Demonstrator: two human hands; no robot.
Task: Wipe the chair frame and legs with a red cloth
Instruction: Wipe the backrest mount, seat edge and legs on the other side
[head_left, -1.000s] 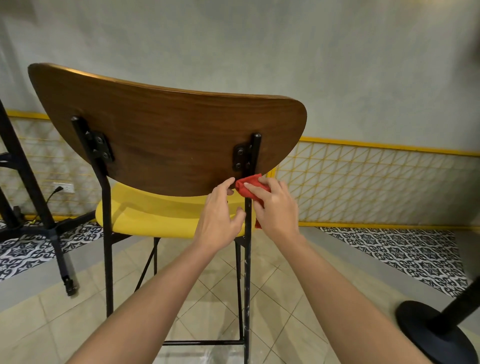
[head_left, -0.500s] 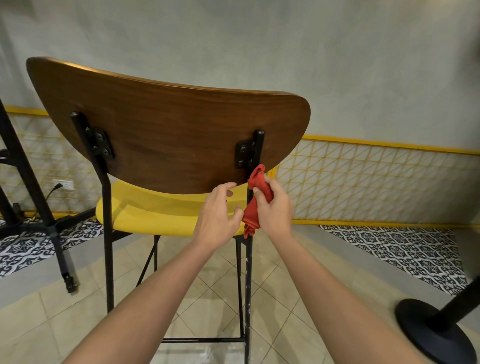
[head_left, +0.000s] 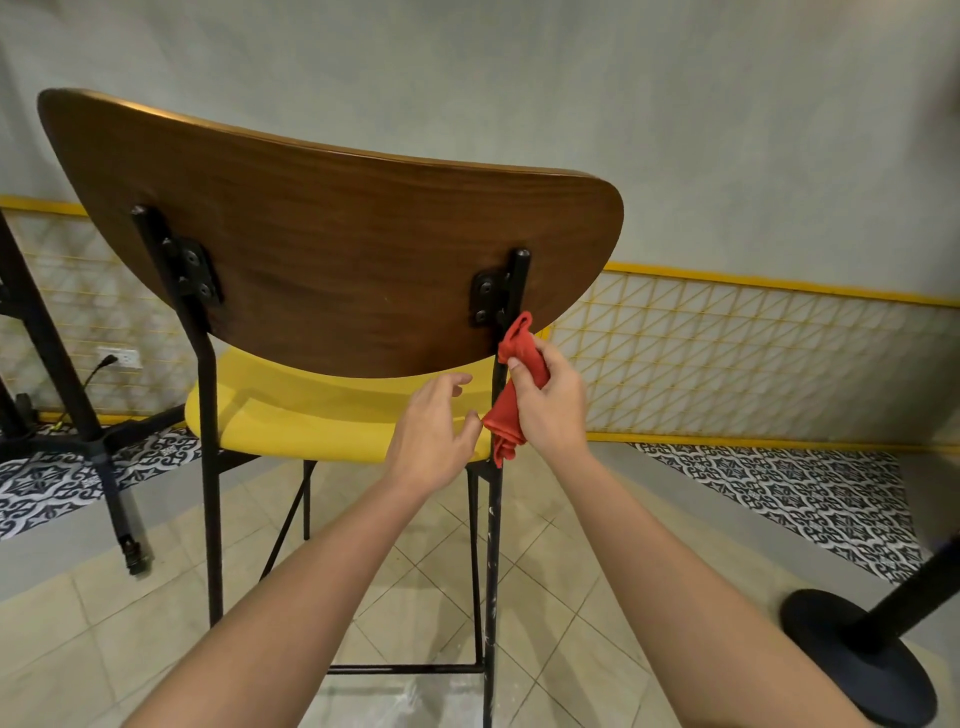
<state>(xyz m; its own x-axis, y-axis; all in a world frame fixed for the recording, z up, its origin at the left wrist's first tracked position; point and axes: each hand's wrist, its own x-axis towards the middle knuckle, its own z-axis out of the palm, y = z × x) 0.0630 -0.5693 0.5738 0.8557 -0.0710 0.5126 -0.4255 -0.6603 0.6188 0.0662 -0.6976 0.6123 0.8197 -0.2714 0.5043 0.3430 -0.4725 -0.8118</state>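
- The right hand (head_left: 548, 410), just right of the frame's centre, is grasping the bunched red fabric cloth (head_left: 506, 418); its grip is clenching the cloth's middle, with loose ends sticking out above and below.
- The cloth is resting against the thin black metal rear upright (head_left: 493, 545) of the chair, just under the black bolted bracket (head_left: 485, 299) and the curved brown wooden backrest (head_left: 332, 249).
- The left hand (head_left: 434, 436) is hovering beside the upright, in front of the yellow seat (head_left: 291, 410), its grip released and holding nothing.
- Wrapping the cloth fully round the tube is probably the best way of reaching every side.
- One long downward stroke looks sensible, since pale specks are showing lower on the leg.
- Steadying the backrest with the free hand would likely be stopping any rocking.
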